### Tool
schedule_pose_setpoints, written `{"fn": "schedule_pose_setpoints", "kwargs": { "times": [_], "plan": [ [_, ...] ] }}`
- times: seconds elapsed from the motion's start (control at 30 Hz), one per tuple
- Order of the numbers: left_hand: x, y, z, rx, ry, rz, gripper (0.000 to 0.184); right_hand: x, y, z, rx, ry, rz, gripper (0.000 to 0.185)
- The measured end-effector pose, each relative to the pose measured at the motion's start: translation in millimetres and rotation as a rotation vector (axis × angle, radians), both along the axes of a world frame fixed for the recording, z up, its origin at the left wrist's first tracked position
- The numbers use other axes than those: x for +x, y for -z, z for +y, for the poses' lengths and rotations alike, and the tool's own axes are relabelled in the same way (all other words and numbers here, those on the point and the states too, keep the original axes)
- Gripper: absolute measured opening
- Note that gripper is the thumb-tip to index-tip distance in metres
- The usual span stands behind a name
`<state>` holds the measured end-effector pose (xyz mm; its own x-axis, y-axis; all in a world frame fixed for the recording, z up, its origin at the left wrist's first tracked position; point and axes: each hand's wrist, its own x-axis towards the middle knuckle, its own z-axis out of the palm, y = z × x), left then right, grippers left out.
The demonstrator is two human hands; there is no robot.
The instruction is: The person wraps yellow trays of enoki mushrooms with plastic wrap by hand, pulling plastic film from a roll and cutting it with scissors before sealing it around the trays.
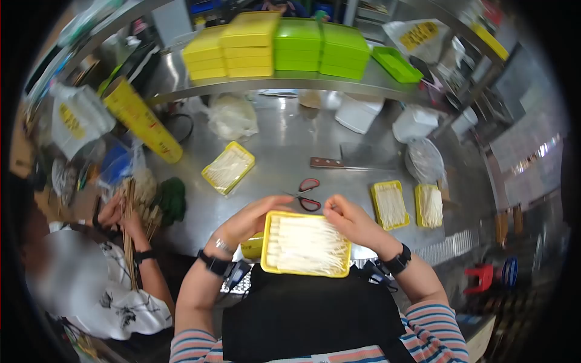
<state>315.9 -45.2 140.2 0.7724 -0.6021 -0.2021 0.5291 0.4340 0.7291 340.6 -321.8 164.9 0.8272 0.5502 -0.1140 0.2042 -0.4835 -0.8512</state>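
A yellow tray of white, thin-stemmed mushrooms, laid in a row, is close to my black apron. At its upper left edge is my left hand, its fingers stretched out above the rim. My right hand is at the upper right corner, fingers pinched together; what they hold, if anything, is too small to tell. Scissors with red and black handles lie just beyond the tray. Another yellow tray of mushrooms is farther left, and two more, one beside the other, are on the right.
A cleaver lies on the steel table. Yellow boxes and green boxes are stacked on the shelf. A yellow roll leans at the left, where a co-worker's hands hold thin sticks. Bags and white containers stand behind.
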Motion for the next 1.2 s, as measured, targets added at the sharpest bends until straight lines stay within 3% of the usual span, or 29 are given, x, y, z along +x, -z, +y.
{"fn": "schedule_pose_setpoints", "kwargs": {
  "times": [0.03, 0.1, 0.13, 0.2, 0.3, 0.37, 0.4, 0.43, 0.53, 0.57, 0.63, 0.83, 1.2],
  "plan": [
    [-7.3, 7.1, 1.7, 0.008, 0.037, 0.004, 0.044, 4.6, 10.4, -3.1, -0.002, 0.035, 0.034, 0.019],
    [-25.8, 18.0, 4.3, 0.205, -0.182, -0.072, 0.044, 7.4, 25.0, -4.0, 0.054, 0.095, -0.024, 0.019],
    [-28.5, 18.9, 5.2, 0.212, -0.176, -0.072, 0.044, 9.3, 27.0, -1.4, 0.117, 0.118, -0.057, 0.019],
    [-34.1, 17.9, 6.6, 0.538, -0.188, -0.095, 0.044, 15.6, 41.4, 4.1, 0.189, 0.133, -0.089, 0.018],
    [-31.7, 34.0, 9.8, 0.537, -0.283, -0.094, 0.043, 26.1, 66.8, 13.9, 0.166, 0.156, -0.007, 0.021],
    [-32.8, 42.2, 18.3, 0.515, -0.351, -0.054, 0.040, 26.7, 63.3, 20.4, 0.511, 0.296, 0.196, 0.029],
    [-33.1, 48.5, 25.3, 0.410, -0.425, 0.003, 0.039, 24.0, 54.8, 19.3, 0.522, 0.367, 0.361, 0.038],
    [-31.6, 54.0, 32.6, 0.305, -0.492, 0.057, 0.038, 24.9, 60.7, 16.9, 0.530, 0.360, 0.362, 0.038],
    [-17.9, 72.2, 67.8, 0.292, -0.680, 0.135, 0.037, 18.7, 89.2, 4.2, 0.038, 0.362, -0.251, 0.031],
    [-11.5, 81.1, 79.2, 0.287, -0.799, 0.189, 0.037, 12.6, 100.3, -0.5, 0.040, 0.365, -0.250, 0.031],
    [9.5, 102.0, 99.8, 0.334, -0.885, 0.202, 0.038, 3.2, 119.5, -3.8, -0.205, 0.323, -0.593, 0.022],
    [59.1, 144.5, 115.3, 0.267, -1.145, 0.277, 0.041, 0.4, 111.7, 2.2, -0.368, 0.242, -0.658, 0.019],
    [76.7, 161.0, 113.5, 0.239, -1.190, 0.336, 0.041, 0.2, 111.9, 2.7, -0.372, 0.269, -0.685, 0.020]
  ]
}}
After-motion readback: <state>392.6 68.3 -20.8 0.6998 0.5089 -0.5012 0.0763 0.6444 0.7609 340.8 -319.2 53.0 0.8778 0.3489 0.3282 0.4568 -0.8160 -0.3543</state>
